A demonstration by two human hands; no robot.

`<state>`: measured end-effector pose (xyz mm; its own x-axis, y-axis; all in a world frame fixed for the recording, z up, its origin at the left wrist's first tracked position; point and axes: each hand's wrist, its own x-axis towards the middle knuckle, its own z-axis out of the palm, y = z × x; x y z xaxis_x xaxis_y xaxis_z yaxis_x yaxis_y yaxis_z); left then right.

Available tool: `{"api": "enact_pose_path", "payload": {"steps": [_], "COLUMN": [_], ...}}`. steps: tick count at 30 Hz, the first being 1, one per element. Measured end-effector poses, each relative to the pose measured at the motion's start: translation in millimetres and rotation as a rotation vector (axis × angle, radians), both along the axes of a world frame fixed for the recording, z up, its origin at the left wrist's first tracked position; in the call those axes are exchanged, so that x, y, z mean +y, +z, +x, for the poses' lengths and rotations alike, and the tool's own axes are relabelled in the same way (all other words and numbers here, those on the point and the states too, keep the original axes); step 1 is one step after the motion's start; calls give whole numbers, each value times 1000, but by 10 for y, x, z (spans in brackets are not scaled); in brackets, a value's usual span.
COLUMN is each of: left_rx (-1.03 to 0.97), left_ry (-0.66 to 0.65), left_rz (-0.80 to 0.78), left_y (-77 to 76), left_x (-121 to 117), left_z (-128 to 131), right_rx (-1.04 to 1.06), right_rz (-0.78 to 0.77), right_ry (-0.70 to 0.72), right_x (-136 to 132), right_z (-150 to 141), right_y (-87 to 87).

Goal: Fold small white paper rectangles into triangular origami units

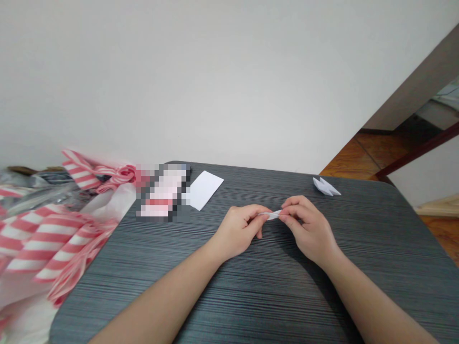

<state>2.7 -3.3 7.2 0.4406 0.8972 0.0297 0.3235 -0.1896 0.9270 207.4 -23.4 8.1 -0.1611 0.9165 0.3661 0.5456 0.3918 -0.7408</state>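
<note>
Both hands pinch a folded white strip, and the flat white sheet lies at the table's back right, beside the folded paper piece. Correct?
No. The head view shows the flat white sheet at the back left of the table, not beside the folded paper piece.

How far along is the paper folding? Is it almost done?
Done: one folded white paper piece sits on the dark striped table. In hand: the left hand and right hand pinch a small folded paper strip. Left: a flat white paper rectangle lies unfolded.
</note>
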Motion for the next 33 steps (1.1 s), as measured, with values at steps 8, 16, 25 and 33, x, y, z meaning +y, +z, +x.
{"api": "enact_pose_path", "payload": {"steps": [8,16,25,33], "left_rx": [-18,-47,-77,-38], "left_ry": [7,40,1,-7], "left_rz": [-9,-37,-71,-65], "left_y": [-1,-20,3,-7], "left_x": [0,-1,-5,0], "left_z": [0,3,12,6], "right_rx": [18,196,76,60], "right_rz": [-24,-249,-333,-261], "right_ry": [-21,-73,31,53], "right_x": [-2,9,-5,-3], "right_z": [13,36,5,0], "right_y": [-24,-139,-68,-46]}}
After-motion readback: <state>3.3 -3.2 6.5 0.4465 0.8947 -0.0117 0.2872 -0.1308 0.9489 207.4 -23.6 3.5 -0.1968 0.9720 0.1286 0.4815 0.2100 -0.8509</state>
